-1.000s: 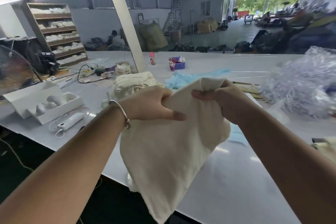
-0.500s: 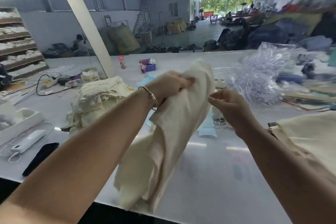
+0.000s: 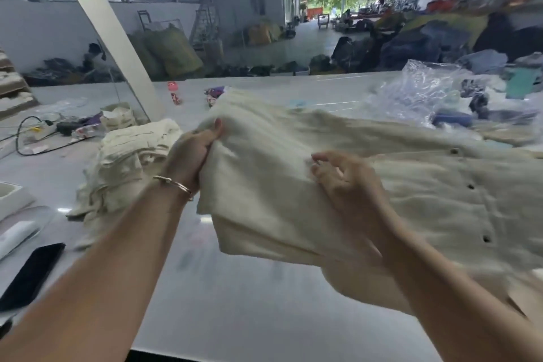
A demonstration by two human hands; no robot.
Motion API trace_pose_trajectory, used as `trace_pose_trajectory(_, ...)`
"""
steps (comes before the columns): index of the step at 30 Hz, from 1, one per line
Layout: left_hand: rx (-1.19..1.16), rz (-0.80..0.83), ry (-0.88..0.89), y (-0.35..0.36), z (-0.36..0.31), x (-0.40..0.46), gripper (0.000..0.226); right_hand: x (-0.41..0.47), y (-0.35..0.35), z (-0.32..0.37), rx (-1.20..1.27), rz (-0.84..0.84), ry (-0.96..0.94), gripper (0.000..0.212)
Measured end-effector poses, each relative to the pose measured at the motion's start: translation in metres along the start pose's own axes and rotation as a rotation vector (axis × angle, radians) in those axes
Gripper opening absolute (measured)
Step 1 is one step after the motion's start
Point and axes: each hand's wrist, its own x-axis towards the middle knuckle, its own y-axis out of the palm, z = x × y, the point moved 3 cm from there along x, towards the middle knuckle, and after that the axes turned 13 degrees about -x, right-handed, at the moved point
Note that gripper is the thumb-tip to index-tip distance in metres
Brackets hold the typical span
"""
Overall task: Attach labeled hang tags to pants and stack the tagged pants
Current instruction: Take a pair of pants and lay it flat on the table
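A pair of cream pants (image 3: 293, 173) hangs above the white table (image 3: 235, 303), spread sideways towards the right. My left hand (image 3: 194, 153) grips its left edge, thumb on top of the cloth. My right hand (image 3: 346, 182) lies on the cloth near the middle with fingers loosely curled; whether it pinches the fabric is unclear. Dark buttons show on the right part of the cloth (image 3: 470, 186). A stack of folded cream pants (image 3: 129, 161) sits on the table to the left. No hang tag is visible.
A black phone (image 3: 29, 273) and a white box (image 3: 11, 200) lie at the left edge. Cables and a power strip (image 3: 44, 129) sit behind the stack. Crumpled clear plastic bags (image 3: 417, 91) pile at the right. A slanted white post (image 3: 111, 35) rises from the table.
The pants went from hanging bunched in my left hand to being spread flat towards the right. My right hand moved onto the cloth. The camera turned right.
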Motion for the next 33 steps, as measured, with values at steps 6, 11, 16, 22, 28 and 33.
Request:
trace_pose_trajectory(6,0.874,-0.253,-0.406,-0.153,0.145,-0.019,0.052,-0.097,0.17,-0.067,-0.486,0.712,-0.164,0.05)
trace_pose_trajectory(11,1.486,0.024,0.182,-0.161,0.207,-0.035,0.028,-0.127,0.199,-0.093,-0.545,0.66,-0.256,0.051)
trace_pose_trajectory(16,1.298,0.392,0.224,-0.122,0.231,-0.027,0.025,-0.118,0.206,-0.098,-0.565,0.701,-0.308,0.053)
trace_pose_trajectory(22,1.365,0.328,-0.114,-0.117,0.26,-0.015,0.046,-0.119,0.162,-0.118,-0.704,0.22,0.096,0.048)
trace_pose_trajectory(28,1.205,0.418,-0.329,-0.089,0.265,-0.005,0.025,-0.146,0.092,-0.17,-0.559,0.215,1.043,0.086)
trace_pose_trajectory(33,0.784,0.538,-0.416,-0.033,0.279,-0.032,0.023,-0.137,0.086,-0.169,-0.241,0.096,1.066,0.065)
